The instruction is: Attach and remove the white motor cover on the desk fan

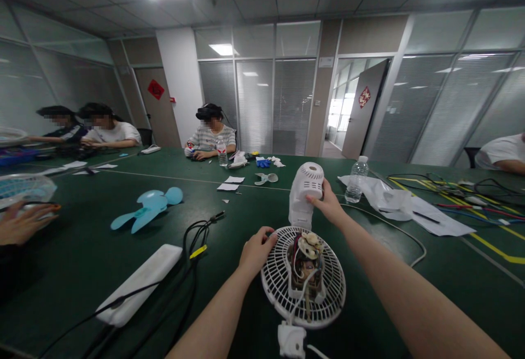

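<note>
A round white fan grille [273,288] lies on the green table in front of me, with an exposed motor and wires [307,266] at its centre. My left hand [257,249] rests on the grille's upper left rim, fingers curved over it. Just beyond the grille, my right hand [328,203] grips a white plastic housing [305,189] with vent slots, held upright from its right side. Whether the housing's lower end touches the grille or table is hard to tell. A white plug or adapter [292,340] with a cord sits at the grille's near edge.
Blue fan blades [151,207], a white power strip [141,282] and black cables [197,239] lie left. A water bottle [356,178], white plastic and paper [438,217], and more cables lie right. Another person's hand [24,225] is at far left; several people sit around the table.
</note>
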{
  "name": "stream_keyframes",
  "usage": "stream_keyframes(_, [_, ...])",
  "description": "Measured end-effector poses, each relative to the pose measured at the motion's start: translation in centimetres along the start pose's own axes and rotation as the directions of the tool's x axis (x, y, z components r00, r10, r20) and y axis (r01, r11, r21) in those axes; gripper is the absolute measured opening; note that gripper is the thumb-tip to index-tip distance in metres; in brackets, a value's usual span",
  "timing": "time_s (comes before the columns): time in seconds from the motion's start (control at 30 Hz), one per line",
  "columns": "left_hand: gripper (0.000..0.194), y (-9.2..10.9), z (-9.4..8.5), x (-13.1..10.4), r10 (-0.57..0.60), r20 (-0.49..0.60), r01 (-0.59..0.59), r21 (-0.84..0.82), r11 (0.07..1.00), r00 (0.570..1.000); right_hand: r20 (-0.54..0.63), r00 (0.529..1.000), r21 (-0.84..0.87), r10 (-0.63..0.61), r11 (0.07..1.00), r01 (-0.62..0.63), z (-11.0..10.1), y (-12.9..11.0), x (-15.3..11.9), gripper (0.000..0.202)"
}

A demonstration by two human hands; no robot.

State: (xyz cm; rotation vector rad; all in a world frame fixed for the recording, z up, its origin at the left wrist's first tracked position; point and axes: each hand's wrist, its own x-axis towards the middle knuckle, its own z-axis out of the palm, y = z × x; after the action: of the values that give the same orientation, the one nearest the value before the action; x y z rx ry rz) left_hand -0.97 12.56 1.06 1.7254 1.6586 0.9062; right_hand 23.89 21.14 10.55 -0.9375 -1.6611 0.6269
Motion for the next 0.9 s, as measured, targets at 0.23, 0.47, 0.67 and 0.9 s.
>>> stream_keyframes(0.23, [0.036, 0.2, -0.1, -0.1, 0.006, 0.000, -0.006, -0.001, 1.000, 1.000, -0.192, 0.981, 0.040, -0.024, 0.999, 0.033, -0.6, -2.0, -2.3, 0.072])
stream_keyframes(0.47, [0.039, 0.1, 0.1, 0.0, -0.004, -0.017, 0.004, 0.007, 1.000, 1.000, -0.100, 0.995, -0.078, 0.030, 0.996, -0.038, -1.0, -6.3, -12.6, 0.075])
stream_keyframes(0.67, [0.040, 0.1, 0.5, -0.3, 0.002, -0.034, -0.001, 0.008, 1.000, 0.999, -0.006, 0.995, -0.123, 0.104, 0.987, -0.103, -0.2, -6.2, -17.5, 0.078])
stream_keyframes(0.9, [0.039, 0.5, 0.7, -1.1, -0.006, -0.070, 0.008, 0.040, 0.999, 0.998, 0.039, 0.996, -0.288, 0.074, 0.956, -0.060, 1.0, -5.8, -18.8, 0.095])
